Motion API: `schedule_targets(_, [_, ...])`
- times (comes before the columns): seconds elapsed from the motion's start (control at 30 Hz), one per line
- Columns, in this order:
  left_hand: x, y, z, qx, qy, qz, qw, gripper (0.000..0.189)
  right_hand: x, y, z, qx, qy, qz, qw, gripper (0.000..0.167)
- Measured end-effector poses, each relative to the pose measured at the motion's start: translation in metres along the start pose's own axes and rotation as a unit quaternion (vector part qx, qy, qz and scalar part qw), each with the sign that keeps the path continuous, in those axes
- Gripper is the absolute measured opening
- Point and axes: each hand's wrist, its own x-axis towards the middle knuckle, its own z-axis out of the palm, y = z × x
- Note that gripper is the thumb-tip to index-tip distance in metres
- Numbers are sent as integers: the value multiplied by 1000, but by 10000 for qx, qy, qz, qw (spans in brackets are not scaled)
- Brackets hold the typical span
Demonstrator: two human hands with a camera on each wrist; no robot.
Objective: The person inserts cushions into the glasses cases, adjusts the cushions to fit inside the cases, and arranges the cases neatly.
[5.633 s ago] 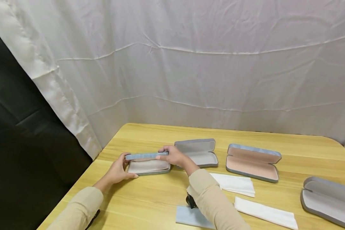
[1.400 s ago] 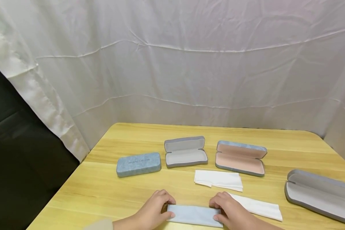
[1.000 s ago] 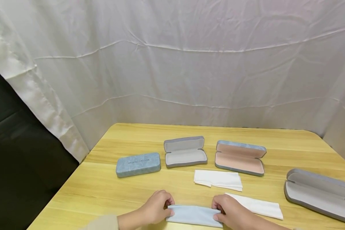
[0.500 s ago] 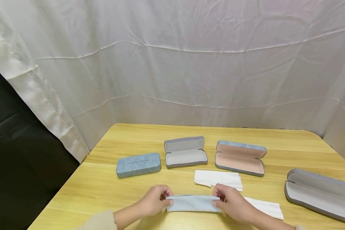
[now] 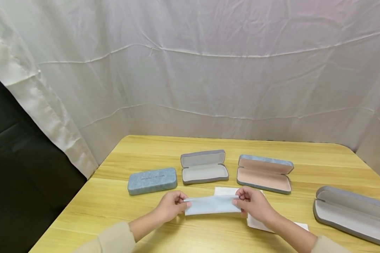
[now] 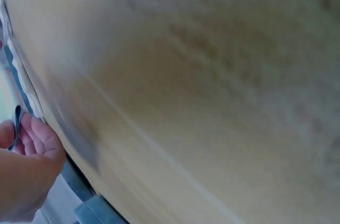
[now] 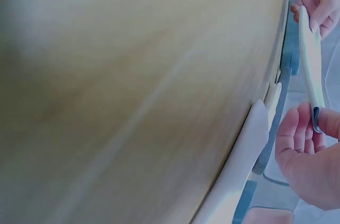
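Note:
A folded light-blue cloth (image 5: 212, 205) is stretched level between my two hands, raised above the table. My left hand (image 5: 171, 206) pinches its left end between thumb and fingers. The right hand (image 5: 254, 203) pinches the other end the same way. In the right wrist view the cloth (image 7: 310, 59) runs as a narrow band from one hand to the other. A folded edge of the cloth (image 6: 17, 120) shows between thumb and fingers in the left wrist view. Two folded white cloths (image 5: 226, 190) lie under and behind the right hand and forearm, partly hidden.
A closed blue glasses case (image 5: 152, 181) lies at the left. Open cases stand behind and to the right: a grey one (image 5: 205, 173), a blue one with pink lining (image 5: 264, 178), and a larger grey one (image 5: 351, 218) cut by the frame edge. A pale curtain hangs behind the table.
Both hands have lifted the light-blue cloth off the table and moved it away from the body. Earlier, the hands were at the left case, which has since been closed.

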Motion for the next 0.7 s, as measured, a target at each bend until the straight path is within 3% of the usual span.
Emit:
schedule_targets(0.13, [7,-2,-4,-4,169,19,9999,14,9,-2,0,42,198,33,9998,16])
schedule_targets(0.33, [18,-2,-10,65,454,131,9989,16,24,-3,-3,30,365,-236,9991,15])
schedule_targets(0.7, [49,1,-12,289,1176,235,9924,10,58,-9,-8,119,994,166,9948,16])
